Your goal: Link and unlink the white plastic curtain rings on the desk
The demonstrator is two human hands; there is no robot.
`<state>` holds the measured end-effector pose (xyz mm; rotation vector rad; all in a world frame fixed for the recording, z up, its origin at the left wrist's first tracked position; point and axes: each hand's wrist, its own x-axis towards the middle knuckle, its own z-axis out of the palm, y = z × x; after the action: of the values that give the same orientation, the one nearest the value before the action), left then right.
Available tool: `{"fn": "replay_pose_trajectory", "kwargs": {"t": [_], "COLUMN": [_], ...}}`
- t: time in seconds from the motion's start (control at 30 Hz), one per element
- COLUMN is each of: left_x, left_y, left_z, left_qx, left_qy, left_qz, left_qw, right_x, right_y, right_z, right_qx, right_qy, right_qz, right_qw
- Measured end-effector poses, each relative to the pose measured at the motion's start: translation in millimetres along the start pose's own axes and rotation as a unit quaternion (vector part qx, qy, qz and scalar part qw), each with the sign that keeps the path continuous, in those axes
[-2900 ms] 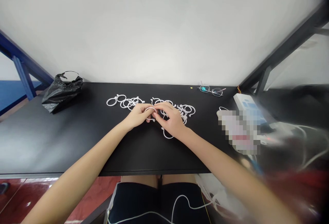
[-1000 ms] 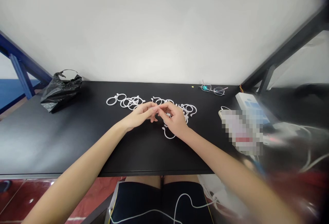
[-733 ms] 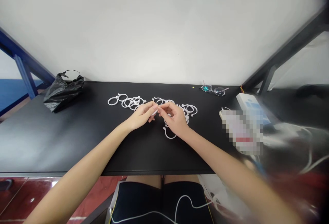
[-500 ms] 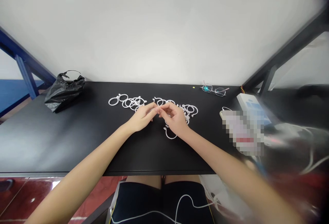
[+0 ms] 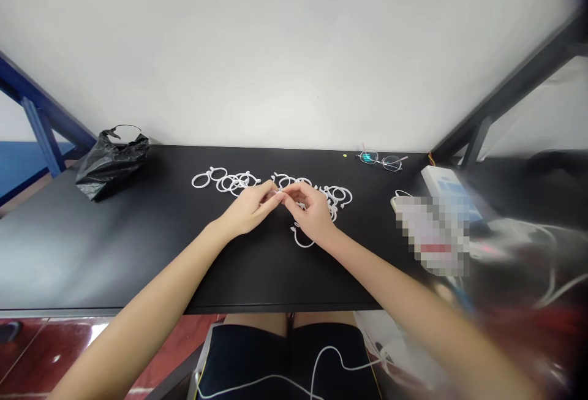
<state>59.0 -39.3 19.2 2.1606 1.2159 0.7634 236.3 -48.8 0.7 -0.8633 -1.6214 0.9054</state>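
Several white plastic rings (image 5: 223,181) lie scattered on the black table (image 5: 151,234). My left hand (image 5: 248,209) and my right hand (image 5: 312,211) meet fingertip to fingertip over the middle of the pile. Both pinch one white ring (image 5: 278,193), mostly hidden by the fingers. Another ring (image 5: 301,239) lies under my right wrist. More rings (image 5: 339,195) sit just right of my right hand.
A crumpled black plastic bag (image 5: 113,160) sits at the table's back left. Glasses (image 5: 380,160) lie at the back right. A white power strip (image 5: 444,188), a blurred-out object and white cables crowd the right end. A white wall stands behind.
The ring that showed between my hands 2.9 s ago is now hidden by pinched fingertips. My hands have stayed in the same place since a second ago.
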Motion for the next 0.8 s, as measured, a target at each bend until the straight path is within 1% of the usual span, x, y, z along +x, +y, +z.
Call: {"fn": "replay_pose_trajectory", "kwargs": {"t": [0.03,0.1,0.17,0.2,0.27,0.33,0.4,0.5,0.6,0.8], "left_x": [0,2,3,4,5,5,5,5,5,5], "left_y": [-2,-9,-19,-24,-34,-41,-44,-45,-44,-44], "left_z": [-3.4,-10.2,-15.1,-16.4,-16.9,-15.4,-13.4,-11.7,-11.3,-8.4], "left_qx": [0.034,0.095,0.162,0.198,0.250,0.273,0.279,0.276,0.271,0.266], "left_qy": [0.013,0.059,0.108,0.120,0.122,0.104,0.085,0.071,0.070,0.070], "left_qz": [0.002,0.004,0.020,0.028,0.032,0.029,0.026,0.025,0.025,0.031], "left_qw": [0.999,0.994,0.981,0.972,0.960,0.956,0.956,0.958,0.960,0.961], "right_x": [1,3,5,5,5,4,3,3,4,6], "right_y": [0,0,2,4,7,9,10,10,10,10], "right_z": [-1,-5,-9,-11,-13,-14,-13,-13,-13,-13], "right_qx": [-0.029,-0.107,-0.208,-0.254,-0.323,-0.361,-0.379,-0.385,-0.376,-0.350], "right_qy": [0.007,0.012,-0.011,-0.032,-0.072,-0.101,-0.116,-0.127,-0.129,-0.115], "right_qz": [-0.005,-0.026,-0.052,-0.055,-0.051,-0.048,-0.049,-0.051,-0.055,-0.051], "right_qw": [1.000,0.994,0.977,0.965,0.942,0.926,0.917,0.913,0.916,0.928]}}
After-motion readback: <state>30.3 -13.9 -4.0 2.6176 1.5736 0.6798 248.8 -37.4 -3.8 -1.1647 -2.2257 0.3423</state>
